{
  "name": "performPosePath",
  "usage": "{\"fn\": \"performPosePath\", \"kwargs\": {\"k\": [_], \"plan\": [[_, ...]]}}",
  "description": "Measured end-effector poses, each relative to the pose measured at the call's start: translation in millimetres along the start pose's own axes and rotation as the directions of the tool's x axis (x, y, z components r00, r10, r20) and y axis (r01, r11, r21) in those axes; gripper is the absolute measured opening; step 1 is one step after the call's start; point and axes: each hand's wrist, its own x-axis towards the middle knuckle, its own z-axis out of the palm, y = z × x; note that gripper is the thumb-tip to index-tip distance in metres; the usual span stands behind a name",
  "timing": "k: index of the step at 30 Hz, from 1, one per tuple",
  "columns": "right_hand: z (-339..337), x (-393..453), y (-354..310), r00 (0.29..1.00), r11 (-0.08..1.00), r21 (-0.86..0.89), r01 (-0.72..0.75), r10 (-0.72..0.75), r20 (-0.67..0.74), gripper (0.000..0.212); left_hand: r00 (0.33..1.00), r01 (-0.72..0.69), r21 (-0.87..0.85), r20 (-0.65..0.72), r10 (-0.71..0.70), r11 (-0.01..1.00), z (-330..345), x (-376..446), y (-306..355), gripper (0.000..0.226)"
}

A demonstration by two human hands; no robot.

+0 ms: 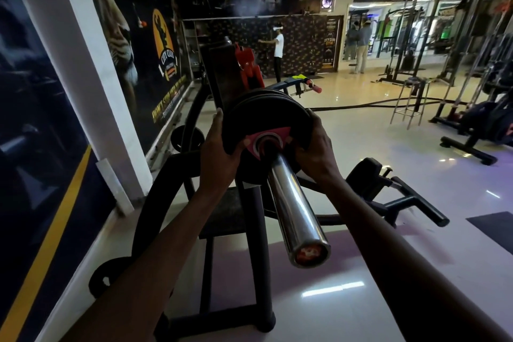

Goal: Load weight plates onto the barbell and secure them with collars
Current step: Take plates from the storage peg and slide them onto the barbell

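Observation:
A chrome barbell sleeve (pixel 294 208) points toward me, its capped end low in the centre. A black weight plate (pixel 261 116) with a pink triangular label sits on the sleeve, the nearest of several stacked plates. My left hand (pixel 219 144) grips the plate's left edge, thumb on its face. My right hand (pixel 316 144) grips the right edge. I see no collar on the sleeve.
The black rack frame (pixel 249 219) stands under the bar, with a black plate (pixel 111 280) on a lower peg at left. A poster wall (pixel 41 147) runs close on the left. A stool (pixel 410 103), rope and machines stand on the glossy floor to the right. People stand far back.

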Motion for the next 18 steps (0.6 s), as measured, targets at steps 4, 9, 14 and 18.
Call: {"fn": "performPosePath", "kwargs": {"k": [4, 9, 14, 18], "plan": [[13.1, 18.1, 14.9, 1.0, 1.0, -0.006, 0.011, -0.011, -0.01, 0.07, 1.0, -0.012, -0.016, -0.004, 0.012, 1.0, 8.6, 18.3, -15.4, 0.087], [20.1, 24.5, 27.5, 1.0, 1.0, -0.017, 0.013, -0.013, -0.025, 0.068, 0.999, -0.042, 0.017, -0.016, 0.043, 0.999, 8.7, 25.8, -19.7, 0.083], [16.4, 23.6, 23.6, 1.0, 0.999, -0.032, -0.006, 0.005, -0.012, 0.07, 1.0, -0.01, 0.023, 0.0, 0.01, 1.0, 2.6, 25.2, -15.0, 0.084], [8.8, 10.4, 18.4, 0.999, 0.998, -0.046, -0.032, 0.032, 0.009, 0.071, 0.999, 0.037, 0.022, 0.017, -0.037, 0.999, -10.5, 14.1, -9.1, 0.073]]}}
